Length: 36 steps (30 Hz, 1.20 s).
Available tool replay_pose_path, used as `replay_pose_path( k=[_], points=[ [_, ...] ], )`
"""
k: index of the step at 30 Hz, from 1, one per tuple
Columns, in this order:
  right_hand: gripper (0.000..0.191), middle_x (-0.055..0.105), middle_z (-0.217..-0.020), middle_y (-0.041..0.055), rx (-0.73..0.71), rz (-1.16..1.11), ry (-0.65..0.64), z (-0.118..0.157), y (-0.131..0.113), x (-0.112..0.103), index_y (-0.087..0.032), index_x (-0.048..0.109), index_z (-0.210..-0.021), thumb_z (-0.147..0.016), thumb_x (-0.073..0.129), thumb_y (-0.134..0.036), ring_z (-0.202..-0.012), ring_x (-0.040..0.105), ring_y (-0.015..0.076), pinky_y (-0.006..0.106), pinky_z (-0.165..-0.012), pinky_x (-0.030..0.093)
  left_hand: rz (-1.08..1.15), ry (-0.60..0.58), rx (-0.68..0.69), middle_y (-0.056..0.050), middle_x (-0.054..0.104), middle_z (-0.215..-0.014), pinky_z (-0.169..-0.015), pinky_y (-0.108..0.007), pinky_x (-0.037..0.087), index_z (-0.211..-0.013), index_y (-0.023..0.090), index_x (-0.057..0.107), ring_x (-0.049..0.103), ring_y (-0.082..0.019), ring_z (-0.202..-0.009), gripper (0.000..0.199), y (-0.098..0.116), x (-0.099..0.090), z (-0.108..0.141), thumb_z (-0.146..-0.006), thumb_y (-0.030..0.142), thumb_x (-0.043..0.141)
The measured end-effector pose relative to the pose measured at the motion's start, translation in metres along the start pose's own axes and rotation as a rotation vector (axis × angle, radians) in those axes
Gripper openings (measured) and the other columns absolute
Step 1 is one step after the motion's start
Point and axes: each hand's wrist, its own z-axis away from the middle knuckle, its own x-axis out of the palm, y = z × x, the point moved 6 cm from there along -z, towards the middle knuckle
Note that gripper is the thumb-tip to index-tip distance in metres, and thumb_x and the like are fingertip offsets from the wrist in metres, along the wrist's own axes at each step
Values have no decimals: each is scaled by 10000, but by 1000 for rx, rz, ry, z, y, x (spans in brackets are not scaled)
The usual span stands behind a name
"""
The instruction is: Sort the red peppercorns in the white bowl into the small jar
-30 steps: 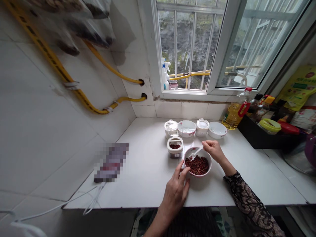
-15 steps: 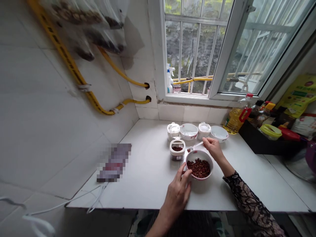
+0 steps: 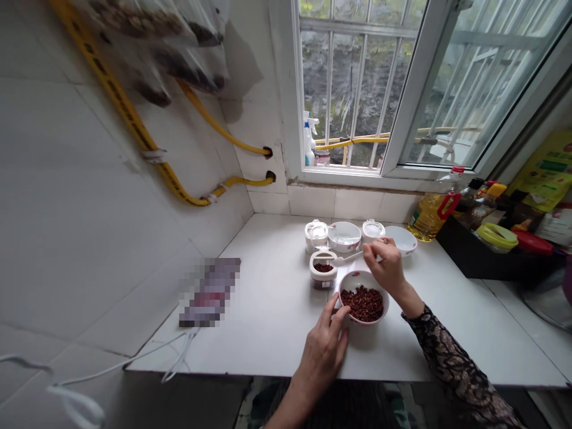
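Observation:
My right hand (image 3: 385, 265) grips the handle of a small white spoon (image 3: 351, 258), whose bowl end is at the right rim of an open square jar (image 3: 323, 269) of dark red grains. Below the hand stands a white bowl (image 3: 363, 301) partly filled with the same reddish-brown grains. The fingers and thumb of my left hand (image 3: 325, 345) are spread against the left side of this bowl. Behind are two white lidded jars (image 3: 315, 237) (image 3: 373, 231) and two pale bowls (image 3: 344, 236) (image 3: 401, 240).
At the right, an oil bottle (image 3: 431, 215) stands beside a black box (image 3: 473, 256) of bottles and containers. A blurred flat object (image 3: 210, 293) and white cable (image 3: 179, 357) lie at the left. Behind the counter (image 3: 259, 333) is a barred window (image 3: 353, 89).
My right hand has turned over, and the spoon has moved from above the bowl's back rim to the jar's edge. My left hand stays at the bowl. The view has shifted slightly.

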Motion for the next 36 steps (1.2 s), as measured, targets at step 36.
replay_pose_path(
  k=[36],
  points=[
    [503,377,-440,-32,714,-552,-261,61,67,28,-194,429,-452,-765,544,-571,-457,300,83,241,-450,240,-30,6,3,-164,450,-1442,-951,-363,553,-1288,215,437,547,-260,-1277,451,0,-1,1,-869,52,462]
  ],
)
